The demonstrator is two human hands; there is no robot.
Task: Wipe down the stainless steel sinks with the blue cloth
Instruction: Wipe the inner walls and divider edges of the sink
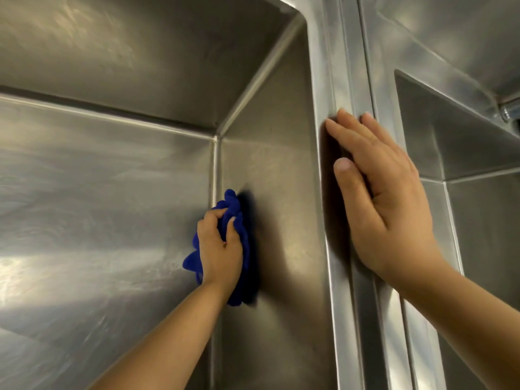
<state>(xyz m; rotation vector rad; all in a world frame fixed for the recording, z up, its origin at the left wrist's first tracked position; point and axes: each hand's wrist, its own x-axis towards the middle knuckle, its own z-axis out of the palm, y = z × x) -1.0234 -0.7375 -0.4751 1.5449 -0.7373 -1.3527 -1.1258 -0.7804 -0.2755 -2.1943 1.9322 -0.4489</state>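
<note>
Sink (112, 178) of stainless steel, close up.
Left hand (219, 249) grips blue cloth (235, 202) against wall (281, 164); right hand (385, 206), fingers (354, 136) straight, presses divider (354, 66).

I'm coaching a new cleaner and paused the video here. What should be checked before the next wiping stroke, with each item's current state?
1. Crumpled blue cloth gripped by the left hand: ok.
2. Cloth pressed against the side wall of the left stainless steel basin, beside the corner seam: ok.
3. Right hand lying flat on the steel divider rim between the basins, as a brace: ok.
4. Wall around the cloth free of residue: cannot tell, glare and reflections hide it.
5. Right basin already wiped: cannot tell.
</note>
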